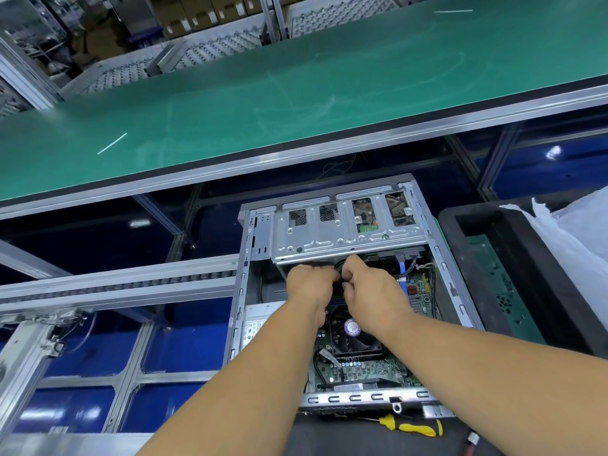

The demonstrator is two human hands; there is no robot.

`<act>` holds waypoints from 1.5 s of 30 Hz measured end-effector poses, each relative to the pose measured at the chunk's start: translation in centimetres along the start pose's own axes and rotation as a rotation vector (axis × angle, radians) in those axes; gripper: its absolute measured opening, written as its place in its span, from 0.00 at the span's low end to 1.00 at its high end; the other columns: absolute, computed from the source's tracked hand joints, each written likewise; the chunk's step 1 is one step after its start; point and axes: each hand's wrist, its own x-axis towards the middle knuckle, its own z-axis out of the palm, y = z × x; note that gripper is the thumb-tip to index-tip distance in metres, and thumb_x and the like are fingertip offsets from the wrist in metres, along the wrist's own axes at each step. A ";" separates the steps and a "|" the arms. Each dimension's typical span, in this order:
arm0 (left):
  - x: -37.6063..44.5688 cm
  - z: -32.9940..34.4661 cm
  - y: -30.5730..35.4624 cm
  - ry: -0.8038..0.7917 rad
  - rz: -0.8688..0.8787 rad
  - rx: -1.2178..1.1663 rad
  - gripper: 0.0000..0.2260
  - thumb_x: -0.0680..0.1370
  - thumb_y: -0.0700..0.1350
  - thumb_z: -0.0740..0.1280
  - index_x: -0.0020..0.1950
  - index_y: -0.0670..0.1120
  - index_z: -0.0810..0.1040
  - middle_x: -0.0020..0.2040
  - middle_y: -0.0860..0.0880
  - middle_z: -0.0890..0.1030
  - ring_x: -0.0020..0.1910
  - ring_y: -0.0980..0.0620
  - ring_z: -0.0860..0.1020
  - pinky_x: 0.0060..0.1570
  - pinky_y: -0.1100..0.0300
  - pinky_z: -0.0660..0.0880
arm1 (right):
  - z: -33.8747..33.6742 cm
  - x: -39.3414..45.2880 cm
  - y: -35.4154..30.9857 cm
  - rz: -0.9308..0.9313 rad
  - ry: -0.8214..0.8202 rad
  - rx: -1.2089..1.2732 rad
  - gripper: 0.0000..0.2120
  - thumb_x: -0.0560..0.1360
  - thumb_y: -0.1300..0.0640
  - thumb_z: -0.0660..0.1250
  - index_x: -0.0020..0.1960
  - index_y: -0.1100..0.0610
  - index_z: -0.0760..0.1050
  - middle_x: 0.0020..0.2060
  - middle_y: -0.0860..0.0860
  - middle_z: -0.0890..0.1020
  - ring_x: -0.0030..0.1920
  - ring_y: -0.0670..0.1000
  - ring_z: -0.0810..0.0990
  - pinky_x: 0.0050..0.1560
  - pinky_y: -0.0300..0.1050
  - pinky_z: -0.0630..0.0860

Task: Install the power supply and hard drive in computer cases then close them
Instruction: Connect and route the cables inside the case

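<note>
Nearest, at the bench's front edge: yellow-handled screwdriver (pixel 408 428) lying just outside the computer case (pixel 441 258), untouched. Inside the open case, from the near wall back: motherboard (pixel 362 370) flat on the floor, black CPU fan (pixel 348 334) at its middle, power supply (pixel 255 327) already seated against the left wall, label up. Past the fan, both hands meeting over a bundle of black cables (pixel 339 269): left hand (pixel 309 284) curled around the bundle, right hand (pixel 368 284) pinching something small at it with thumb and forefinger — whether plug or tie, cannot tell. Likely soft, springy, light stuff; best taken at the plug body, not the wires, and pushed in straight. Board beneath probably fragile, so no leaning on it. Farthest, across the case's back end: metal drive cage (pixel 345 232), hard drive (pixel 365 215) visible through its cutouts. Side panel still off.
</note>
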 end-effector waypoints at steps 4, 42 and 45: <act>-0.6 0.0 -0.1 -0.049 0.029 0.032 0.08 0.73 0.30 0.71 0.50 0.37 0.83 0.48 0.45 0.86 0.43 0.52 0.83 0.32 0.69 0.77 | -0.2 0.0 -0.1 0.000 -0.010 0.016 0.07 0.81 0.57 0.63 0.52 0.49 0.65 0.36 0.50 0.78 0.36 0.54 0.75 0.29 0.45 0.60; 1.1 0.8 -0.9 0.155 0.266 1.387 0.05 0.77 0.47 0.66 0.52 0.55 0.74 0.57 0.49 0.81 0.66 0.46 0.70 0.57 0.44 0.58 | -2.8 -1.4 -0.4 0.204 -0.117 0.257 0.10 0.71 0.65 0.63 0.43 0.50 0.72 0.36 0.49 0.79 0.33 0.50 0.75 0.33 0.47 0.73; 1.6 0.4 -1.6 0.150 0.405 1.472 0.08 0.78 0.46 0.64 0.57 0.53 0.76 0.53 0.50 0.83 0.64 0.46 0.75 0.73 0.39 0.51 | -2.5 -1.6 -0.2 0.200 -0.123 0.168 0.10 0.73 0.59 0.63 0.53 0.48 0.74 0.37 0.47 0.79 0.36 0.48 0.77 0.31 0.44 0.70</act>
